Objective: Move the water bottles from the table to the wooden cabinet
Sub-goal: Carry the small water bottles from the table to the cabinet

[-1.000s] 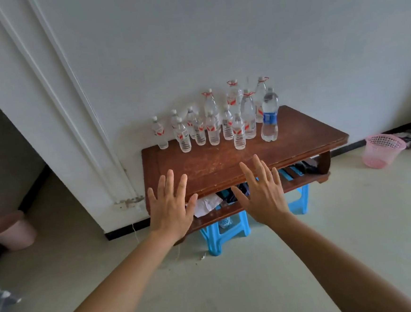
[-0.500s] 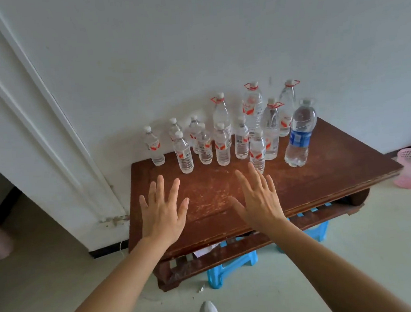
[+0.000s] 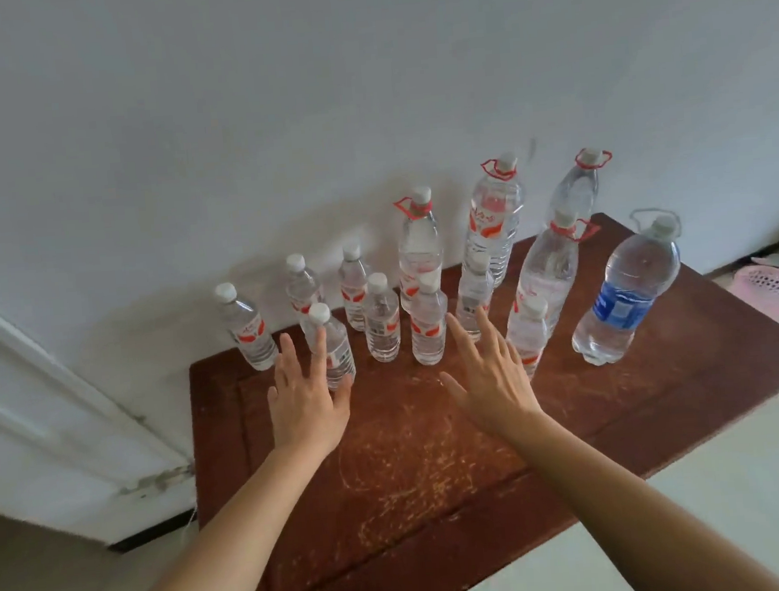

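Several clear water bottles stand at the back of a worn brown wooden table (image 3: 415, 470), against the white wall. Small ones with red labels form the left and middle group, among them a front small bottle (image 3: 336, 350). Tall bottles with red neck rings (image 3: 418, 246) stand behind, and a large blue-label bottle (image 3: 623, 295) is at the right. My left hand (image 3: 304, 395) reaches out with straight fingers just in front of the front small bottle. Over the table my right hand (image 3: 489, 376) is spread flat, its fingertips near another small bottle (image 3: 528, 338). Neither holds anything. No cabinet is in view.
A white door frame (image 3: 61, 414) runs down the left side. A pink plastic basket (image 3: 778, 285) sits on the floor at the right, beyond the table's edge. Pale floor shows at the bottom right and bottom left.
I have come closer to the table and both hands have moved forward over it, from its front edge up to the front row of bottles. Nothing has been grasped.
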`<action>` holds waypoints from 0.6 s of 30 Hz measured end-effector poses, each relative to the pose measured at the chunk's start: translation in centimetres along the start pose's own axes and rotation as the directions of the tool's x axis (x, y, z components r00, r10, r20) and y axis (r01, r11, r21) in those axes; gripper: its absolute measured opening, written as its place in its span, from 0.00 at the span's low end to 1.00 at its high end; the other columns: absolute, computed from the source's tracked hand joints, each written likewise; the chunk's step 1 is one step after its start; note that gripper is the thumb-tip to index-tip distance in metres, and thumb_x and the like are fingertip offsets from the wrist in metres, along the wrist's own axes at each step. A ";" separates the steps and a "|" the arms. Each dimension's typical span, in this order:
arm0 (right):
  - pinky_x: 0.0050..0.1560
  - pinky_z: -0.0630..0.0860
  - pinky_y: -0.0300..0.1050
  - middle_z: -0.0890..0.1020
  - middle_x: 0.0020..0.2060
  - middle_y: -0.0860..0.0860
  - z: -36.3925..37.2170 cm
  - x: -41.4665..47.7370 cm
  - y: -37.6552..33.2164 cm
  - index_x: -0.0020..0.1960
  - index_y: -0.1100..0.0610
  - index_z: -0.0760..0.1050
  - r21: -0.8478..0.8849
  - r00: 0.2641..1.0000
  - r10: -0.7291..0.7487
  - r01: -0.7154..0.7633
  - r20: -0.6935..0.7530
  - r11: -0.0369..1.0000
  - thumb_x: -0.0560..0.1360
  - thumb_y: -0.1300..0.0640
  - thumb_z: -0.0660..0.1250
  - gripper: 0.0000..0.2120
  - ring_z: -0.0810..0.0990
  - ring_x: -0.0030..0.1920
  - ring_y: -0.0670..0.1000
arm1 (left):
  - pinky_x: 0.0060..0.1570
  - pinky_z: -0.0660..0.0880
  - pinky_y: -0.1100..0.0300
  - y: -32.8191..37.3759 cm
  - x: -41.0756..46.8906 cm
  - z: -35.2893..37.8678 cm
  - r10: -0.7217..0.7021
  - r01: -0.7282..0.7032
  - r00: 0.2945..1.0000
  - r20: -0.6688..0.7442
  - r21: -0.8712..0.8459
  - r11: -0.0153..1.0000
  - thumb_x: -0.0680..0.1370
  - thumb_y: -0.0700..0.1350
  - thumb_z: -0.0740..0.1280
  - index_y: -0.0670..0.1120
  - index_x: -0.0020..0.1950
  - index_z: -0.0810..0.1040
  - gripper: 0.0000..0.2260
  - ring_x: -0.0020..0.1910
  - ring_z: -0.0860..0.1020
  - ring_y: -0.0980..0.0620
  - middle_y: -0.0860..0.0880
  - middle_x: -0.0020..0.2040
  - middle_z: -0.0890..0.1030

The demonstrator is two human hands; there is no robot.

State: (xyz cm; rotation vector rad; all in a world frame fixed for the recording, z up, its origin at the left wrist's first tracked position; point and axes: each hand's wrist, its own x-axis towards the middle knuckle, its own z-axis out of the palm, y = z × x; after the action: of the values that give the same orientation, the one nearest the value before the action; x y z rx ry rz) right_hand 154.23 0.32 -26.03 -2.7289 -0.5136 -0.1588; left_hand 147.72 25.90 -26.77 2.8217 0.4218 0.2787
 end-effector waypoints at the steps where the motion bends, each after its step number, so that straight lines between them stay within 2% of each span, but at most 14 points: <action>1: 0.76 0.59 0.65 0.41 0.81 0.56 0.7 0.9 0.2 0.81 0.41 0.39 0.010 1.000 -0.002 0.002 0.010 1.000 0.79 0.42 0.65 0.43 0.54 0.80 0.62 | 0.64 0.72 0.35 -0.2 0.8 0.8 -0.004 0.004 1.000 -0.012 -0.025 1.000 0.80 0.62 0.60 0.57 0.82 0.37 0.40 0.77 0.58 0.31 0.33 0.81 0.49; 5: 0.72 0.67 0.67 0.41 0.82 0.56 3.5 5.0 1.1 0.80 0.40 0.34 0.070 0.998 -0.001 -0.004 0.065 0.998 0.78 0.42 0.66 0.46 0.54 0.80 0.64 | 0.57 0.77 0.36 -0.8 3.5 3.6 -0.073 0.072 0.997 -0.009 -0.102 0.992 0.77 0.61 0.66 0.54 0.81 0.36 0.45 0.73 0.64 0.28 0.31 0.80 0.51; 10: 0.68 0.71 0.64 0.46 0.82 0.58 6.0 9.5 1.9 0.80 0.44 0.34 0.302 0.999 0.047 -0.047 0.006 0.952 0.78 0.44 0.69 0.48 0.53 0.80 0.63 | 0.64 0.72 0.39 -0.4 5.6 5.6 -0.195 0.192 0.981 0.013 -0.244 0.950 0.76 0.63 0.66 0.54 0.81 0.35 0.47 0.77 0.59 0.33 0.36 0.81 0.50; 12: 0.70 0.69 0.64 0.48 0.81 0.59 7.2 10.9 2.2 0.80 0.45 0.34 0.368 0.997 0.078 -0.068 -0.013 0.927 0.77 0.45 0.70 0.50 0.52 0.80 0.61 | 0.69 0.68 0.42 -0.1 6.5 6.5 -0.222 0.208 0.975 -0.003 -0.331 0.920 0.75 0.64 0.66 0.50 0.82 0.39 0.48 0.79 0.57 0.36 0.38 0.82 0.51; 15: 0.69 0.68 0.62 0.50 0.81 0.56 9.1 12.1 2.6 0.79 0.42 0.35 0.433 0.998 0.070 -0.063 0.000 0.899 0.76 0.47 0.72 0.51 0.51 0.80 0.57 | 0.70 0.67 0.46 0.4 7.5 8.2 -0.270 0.217 0.959 -0.082 -0.396 0.892 0.76 0.57 0.72 0.44 0.82 0.45 0.47 0.79 0.59 0.41 0.40 0.81 0.56; 16: 0.68 0.70 0.61 0.53 0.80 0.56 9.7 12.3 2.8 0.79 0.42 0.37 0.454 0.998 0.059 -0.049 -0.007 0.890 0.76 0.48 0.73 0.50 0.52 0.79 0.56 | 0.70 0.67 0.48 0.7 7.7 8.7 -0.303 0.238 0.948 -0.099 -0.412 0.879 0.76 0.55 0.74 0.43 0.82 0.46 0.47 0.79 0.60 0.42 0.40 0.81 0.57; 18: 0.62 0.75 0.59 0.61 0.75 0.60 10.4 12.5 3.1 0.80 0.44 0.41 0.474 0.998 0.030 0.002 -0.061 0.880 0.77 0.51 0.73 0.47 0.62 0.74 0.58 | 0.68 0.66 0.52 1.2 8.0 9.2 -0.349 0.263 0.929 -0.124 -0.442 0.857 0.76 0.51 0.75 0.41 0.82 0.48 0.45 0.77 0.63 0.41 0.39 0.80 0.60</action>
State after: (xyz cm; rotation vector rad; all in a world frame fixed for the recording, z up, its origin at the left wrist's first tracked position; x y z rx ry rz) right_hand 167.36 5.56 -34.50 -2.2373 -0.4438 -0.1029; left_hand 157.57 25.11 -33.90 2.2695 0.7505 0.5185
